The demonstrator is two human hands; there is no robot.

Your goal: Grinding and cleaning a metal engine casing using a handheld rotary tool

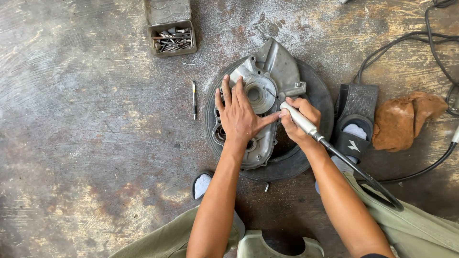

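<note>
fingers of the left hand [240, 117] are pressing flat, holding down the grey cast-metal engine cover [262, 102] on the black tyre [313, 91]; right hand [300, 123] is gripping the white pen-shaped grinder handpiece [299, 118], its tip pointing far-left toward the cover's centre.

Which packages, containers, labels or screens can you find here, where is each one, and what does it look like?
Small grey metal box: top of the floor, rectangular, lid hinged open behind it, filled with thin metal bits.
Black sandal: right of the tyre, with a small white emblem on its strap.
No screens or signs show.
</note>
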